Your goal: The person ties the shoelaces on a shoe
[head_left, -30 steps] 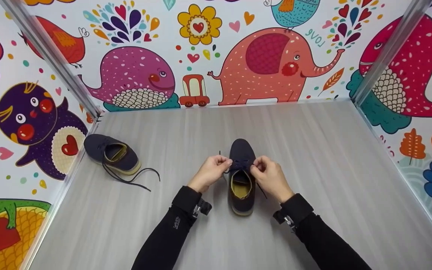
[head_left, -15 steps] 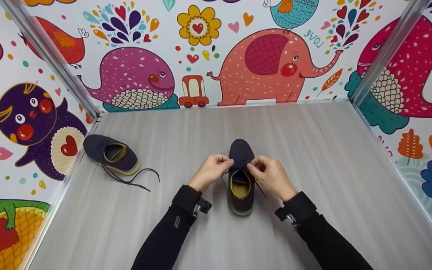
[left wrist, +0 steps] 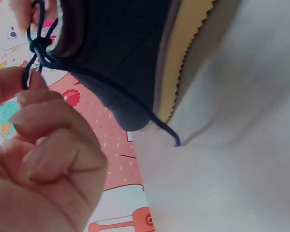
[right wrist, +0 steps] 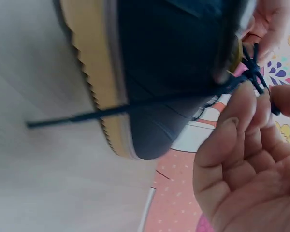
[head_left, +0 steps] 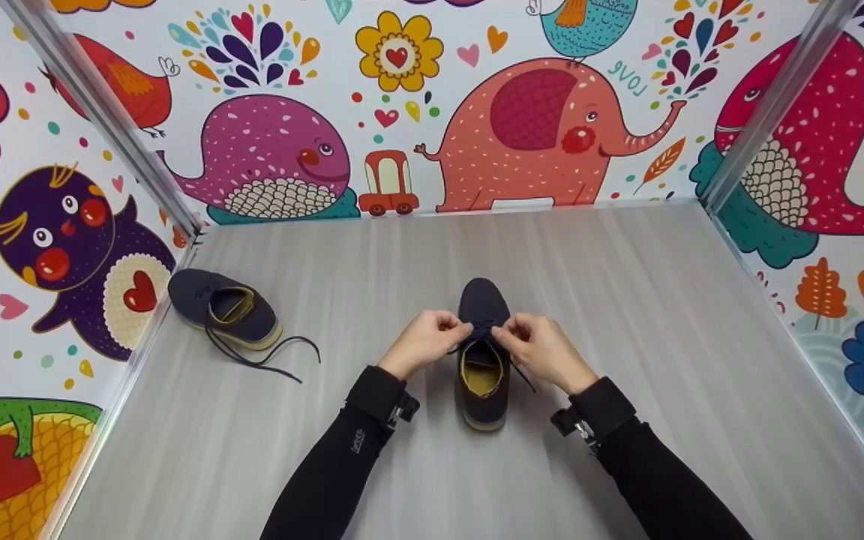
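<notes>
The shoe (head_left: 483, 367) is dark navy with a yellowish lining and a tan sole (left wrist: 175, 63) whose edge is cut in saw teeth. It stands upright on the worktop (head_left: 447, 480), a little past the centre towards 1 o'clock, toe to 12. Over its mouth the navy lace (left wrist: 104, 79) is gathered in a small knot (left wrist: 40, 45) with a loop on either side; in the right wrist view a loose end runs out to 9 o'clock.

From above, fingertips cover most of the knot. Both wrist views cut the shoe off at 12 o'clock, the right one with some blur, and how the strands cross inside the knot is hard to make out.

The left hand (head_left: 424, 343), at the shoe's 9 o'clock side, pinches one loop between thumb and forefinger, other fingers curled in. The right hand (head_left: 544, 351), at 3 o'clock, pinches lace the same way; whether one strand or two, I cannot tell.

The second shoe (head_left: 226, 306) lies well apart at 10 o'clock, its untied laces (head_left: 241, 360) trailing towards 4.
</notes>
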### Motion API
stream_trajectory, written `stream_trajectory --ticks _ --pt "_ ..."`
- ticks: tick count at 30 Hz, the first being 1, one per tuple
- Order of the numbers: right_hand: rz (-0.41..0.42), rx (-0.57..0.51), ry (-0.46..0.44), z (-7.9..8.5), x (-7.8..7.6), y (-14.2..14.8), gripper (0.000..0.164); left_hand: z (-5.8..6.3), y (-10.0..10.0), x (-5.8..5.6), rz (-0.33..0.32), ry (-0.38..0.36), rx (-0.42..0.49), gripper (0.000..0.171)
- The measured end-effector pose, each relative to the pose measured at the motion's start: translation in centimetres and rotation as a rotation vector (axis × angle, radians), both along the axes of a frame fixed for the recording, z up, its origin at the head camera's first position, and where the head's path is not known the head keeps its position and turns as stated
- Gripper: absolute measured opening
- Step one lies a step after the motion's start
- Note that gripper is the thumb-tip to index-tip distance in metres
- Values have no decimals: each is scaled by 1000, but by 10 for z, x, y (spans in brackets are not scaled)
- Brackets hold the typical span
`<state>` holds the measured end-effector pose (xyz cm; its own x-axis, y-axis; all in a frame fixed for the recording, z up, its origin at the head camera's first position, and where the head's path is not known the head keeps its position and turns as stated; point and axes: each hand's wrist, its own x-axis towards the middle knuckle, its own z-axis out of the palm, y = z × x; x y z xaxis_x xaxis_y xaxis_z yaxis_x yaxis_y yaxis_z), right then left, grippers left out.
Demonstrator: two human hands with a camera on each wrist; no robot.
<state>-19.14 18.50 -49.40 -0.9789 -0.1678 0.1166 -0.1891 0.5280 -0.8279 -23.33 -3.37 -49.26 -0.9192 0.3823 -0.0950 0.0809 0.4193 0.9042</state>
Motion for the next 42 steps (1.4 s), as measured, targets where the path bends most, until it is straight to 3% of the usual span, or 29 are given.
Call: stream_trajectory --ticks 3,7,12,16,19,22,27,30,33,35,37,42 --pt "-7 -16 40 5 -1 1 22 1 1 -2 25 51 4 22" --pt "-98 -66 102 4 -1 4 19 1 -2 -1 107 138 8 18" --pt "-212 -89 142 -10 2 11 20 -4 -9 7 170 207 -44 18" --pt "-239 -92 155 -22 3 14 20 -8 -14 15 185 222 -51 17" --pt "-221 -48 215 -28 4 16 18 -11 -15 16 192 224 -32 18" --pt "-177 32 369 -32 4 18 13 -14 -17 14 191 207 3 17" --pt "-18 139 687 -36 4 22 14 -15 -19 11 178 148 89 17" --pt "69 158 739 -38 5 24 19 -13 -17 10 174 112 131 17" --pt "120 115 638 -38 7 22 13 -11 -15 9 165 78 164 18" --pt "110 59 502 -37 9 20 9 -11 -14 8 151 63 180 19" --pt "48 -7 342 -33 10 18 11 -9 -13 7 137 52 183 21" --pt "-142 -186 -80 -22 11 11 42 -7 -11 4 118 44 160 26"
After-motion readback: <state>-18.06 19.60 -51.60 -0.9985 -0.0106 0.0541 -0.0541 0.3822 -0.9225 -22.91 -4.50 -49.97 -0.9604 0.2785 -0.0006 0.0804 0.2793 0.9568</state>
